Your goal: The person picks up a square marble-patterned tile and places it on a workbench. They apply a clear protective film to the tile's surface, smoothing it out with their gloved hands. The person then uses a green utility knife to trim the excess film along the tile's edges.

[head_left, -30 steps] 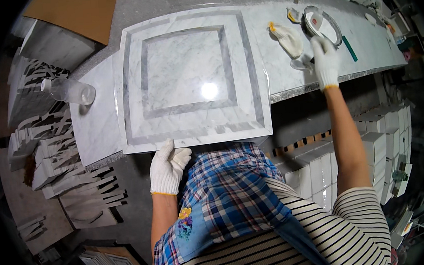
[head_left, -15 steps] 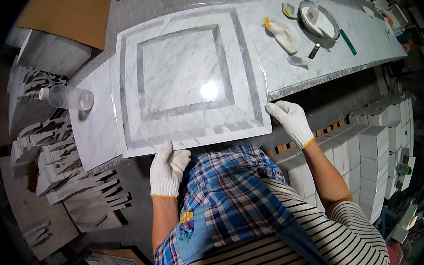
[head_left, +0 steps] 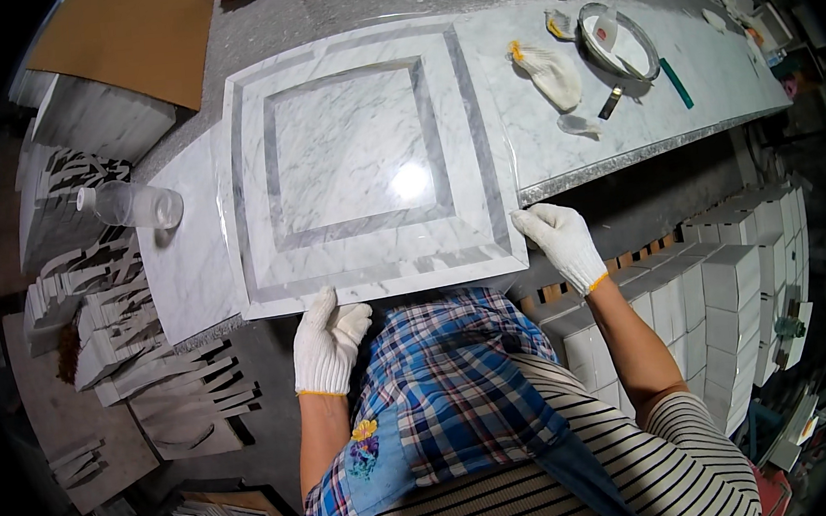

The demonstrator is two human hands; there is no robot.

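A square marble-patterned panel (head_left: 352,156), white with two grey inlaid bands, lies in the upper middle of the frame. At its lower edge, left of centre, the gloved left hand (head_left: 331,344) has its thumb against the rim and its fingers curled loosely; whether they grip underneath cannot be told. The gloved right hand (head_left: 561,246) sets its bunched fingertips to the right edge, near the lower right corner; a firm pinch cannot be made out. At upper right are a spare glove (head_left: 550,77), a round bowl (head_left: 654,57) and a green strip (head_left: 677,83); a clear plastic bottle (head_left: 137,204) lies at left.
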